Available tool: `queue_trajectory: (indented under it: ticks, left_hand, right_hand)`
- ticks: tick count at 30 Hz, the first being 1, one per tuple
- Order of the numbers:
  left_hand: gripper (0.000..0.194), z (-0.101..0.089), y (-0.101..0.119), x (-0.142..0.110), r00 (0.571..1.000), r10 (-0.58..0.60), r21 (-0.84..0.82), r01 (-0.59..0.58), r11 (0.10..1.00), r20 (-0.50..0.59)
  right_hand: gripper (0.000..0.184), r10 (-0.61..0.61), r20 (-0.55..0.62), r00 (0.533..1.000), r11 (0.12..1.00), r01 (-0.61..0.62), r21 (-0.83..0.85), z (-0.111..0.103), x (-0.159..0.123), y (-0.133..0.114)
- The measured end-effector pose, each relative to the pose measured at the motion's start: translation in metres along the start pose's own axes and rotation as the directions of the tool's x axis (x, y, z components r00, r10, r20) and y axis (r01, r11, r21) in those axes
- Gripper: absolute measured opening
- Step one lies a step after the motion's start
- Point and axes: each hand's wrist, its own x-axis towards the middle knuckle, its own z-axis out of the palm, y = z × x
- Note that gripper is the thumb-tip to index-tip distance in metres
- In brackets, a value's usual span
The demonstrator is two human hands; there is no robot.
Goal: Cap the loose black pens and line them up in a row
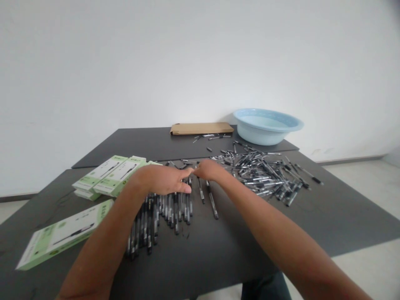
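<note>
My left hand (168,180) lies over the upper ends of a row of black-and-clear pens (150,221), palm down, thumb and forefinger stretched apart. Beside it, my right hand (208,170) has its fingers curled inward, and its fingertips meet those of the left hand. What the right fingers hold, if anything, is hidden. Just below them lies one pen (201,191), its upper end close to the fingertips. Another pen (212,202) rests to its right, slightly slanted.
A loose heap of pens (265,173) spreads over the right of the dark table (231,254). Green-and-white pen boxes (120,171) are stacked at left, another box (68,229) nearer. Behind stand a flat cardboard piece (201,128) and a light blue basin (265,133).
</note>
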Motion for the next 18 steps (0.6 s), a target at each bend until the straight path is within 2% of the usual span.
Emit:
queue_trajectory:
  ticks: [3, 7, 9, 11, 12, 13, 16, 18]
  left_hand:
    - [0.079, -0.001, -0.004, 0.001, 1.000, -0.028, 0.002, 0.028, 1.000, -0.002]
    - [0.085, 0.002, -0.006, 0.011, 1.000, -0.022, -0.011, 0.022, 1.000, -0.001]
    - [0.086, 0.005, -0.007, 0.019, 1.000, -0.004, -0.007, 0.004, 1.000, -0.020]
    - [0.085, 0.009, -0.006, 0.028, 1.000, -0.009, 0.005, 0.009, 1.000, -0.025]
    - [0.084, 0.010, -0.005, 0.032, 0.999, -0.021, 0.016, 0.021, 1.000, -0.031]
    - [0.083, 0.012, -0.005, 0.036, 0.999, -0.021, 0.023, 0.022, 0.999, -0.033]
    - [0.072, 0.014, -0.001, 0.045, 1.000, 0.004, 0.029, -0.003, 1.000, -0.018]
    - [0.062, 0.013, 0.001, 0.048, 1.000, 0.025, 0.022, -0.024, 0.999, -0.003]
  right_hand:
    - [0.036, -0.065, -0.097, 0.993, 0.964, 0.088, 0.251, -0.009, -0.006, 0.014]
    - [0.033, -0.110, -0.214, 0.971, 0.835, 0.207, 0.509, -0.002, -0.027, 0.024]
    - [0.026, -0.127, -0.253, 0.959, 0.668, 0.271, 0.693, 0.005, -0.037, 0.025]
    - [0.021, -0.144, -0.291, 0.946, 0.449, 0.325, 0.832, 0.012, -0.043, 0.024]
    - [0.020, -0.157, -0.306, 0.939, 0.364, 0.343, 0.866, 0.015, -0.046, 0.023]
    - [0.019, -0.173, -0.316, 0.933, 0.315, 0.357, 0.880, 0.017, -0.048, 0.022]
    - [0.018, -0.200, -0.340, 0.919, 0.247, 0.383, 0.890, 0.026, -0.053, 0.014]
    - [0.017, -0.187, -0.408, 0.893, 0.216, 0.443, 0.870, 0.032, -0.056, 0.008]
